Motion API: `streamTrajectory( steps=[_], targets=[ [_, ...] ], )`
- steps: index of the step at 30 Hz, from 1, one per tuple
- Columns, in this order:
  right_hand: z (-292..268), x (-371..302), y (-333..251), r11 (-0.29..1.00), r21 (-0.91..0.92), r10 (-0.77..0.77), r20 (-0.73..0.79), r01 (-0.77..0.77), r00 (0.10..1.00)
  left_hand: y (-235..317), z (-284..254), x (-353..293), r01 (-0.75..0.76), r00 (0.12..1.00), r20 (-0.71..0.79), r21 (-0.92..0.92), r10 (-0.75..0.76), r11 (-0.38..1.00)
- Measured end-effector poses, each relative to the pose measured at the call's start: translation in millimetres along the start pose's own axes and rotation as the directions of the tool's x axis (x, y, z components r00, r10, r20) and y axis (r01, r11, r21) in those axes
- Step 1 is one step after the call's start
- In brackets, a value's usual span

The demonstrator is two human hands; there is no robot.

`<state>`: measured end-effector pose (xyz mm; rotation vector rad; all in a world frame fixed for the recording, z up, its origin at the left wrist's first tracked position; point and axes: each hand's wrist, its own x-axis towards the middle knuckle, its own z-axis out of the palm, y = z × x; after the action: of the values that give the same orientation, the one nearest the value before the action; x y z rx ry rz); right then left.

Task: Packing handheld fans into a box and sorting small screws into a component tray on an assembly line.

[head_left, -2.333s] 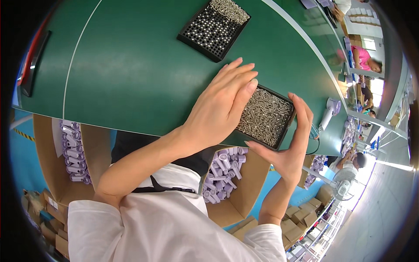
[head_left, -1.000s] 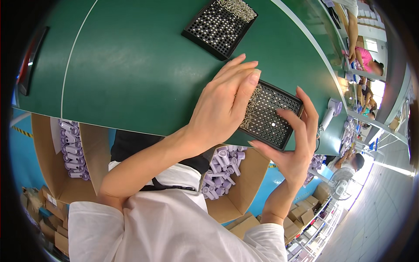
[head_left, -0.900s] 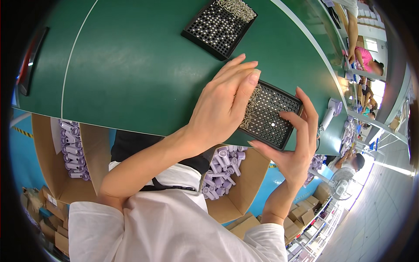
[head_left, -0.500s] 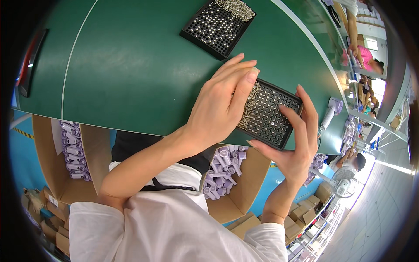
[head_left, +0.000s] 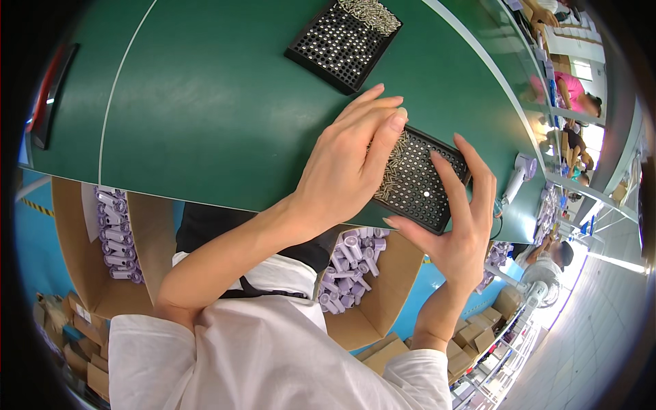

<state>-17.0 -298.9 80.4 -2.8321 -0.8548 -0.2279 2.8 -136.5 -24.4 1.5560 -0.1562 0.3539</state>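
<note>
A black perforated tray (head_left: 433, 179) sits near the table's front edge, between my two hands. Small metal pins (head_left: 391, 168) are heaped at its left end, and pale round pieces dot many of its holes. My left hand (head_left: 352, 154) holds the tray's left side, its fingers long and close together, the thumb above the heap. My right hand (head_left: 463, 205) holds the right end, with the thumb at the near edge and a bent finger over the holes. What the left fingers touch underneath is hidden. A second black tray (head_left: 335, 51), with pins heaped at its far end, lies farther back.
The green table (head_left: 205, 123) runs across the front. Below its edge stand cardboard boxes (head_left: 383, 297) of pale purple device bodies (head_left: 350, 266). One purple device (head_left: 523, 171) lies at the right. A fan (head_left: 543, 283) and other people are beyond.
The tray's right end has moved slightly left, and my right fingers have shifted with it. My left hand stays almost where it was.
</note>
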Motion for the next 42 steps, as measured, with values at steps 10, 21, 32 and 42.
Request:
streamTrajectory(
  steps=[10, 21, 32, 42],
  targets=[
    [2.8, 2.8, -0.6, 0.996, 0.074, -0.048, 0.037, 0.045, 0.998, -0.8, 1.0, 1.4, -0.005, 1.000, -0.026, -0.019, 0.005, 1.000],
    [5.7, -0.3, -0.8, 0.996, 0.070, -0.061, 0.005, 0.061, 0.998, -1.1, 1.1, -1.0, -0.008, 1.000, -0.026, -0.004, 0.008, 1.000],
    [8.7, 1.6, -2.3, 0.999, 0.041, -0.026, 0.041, 0.024, 0.999, -1.9, 2.9, 1.0, -0.041, 0.998, -0.048, 0.020, 0.041, 0.999],
    [4.1, 5.5, -9.5, 0.999, 0.029, 0.031, 0.084, -0.034, 0.996, -3.1, 3.0, -0.3, -0.032, 0.999, -0.042, 0.018, 0.032, 0.999]
  ],
)
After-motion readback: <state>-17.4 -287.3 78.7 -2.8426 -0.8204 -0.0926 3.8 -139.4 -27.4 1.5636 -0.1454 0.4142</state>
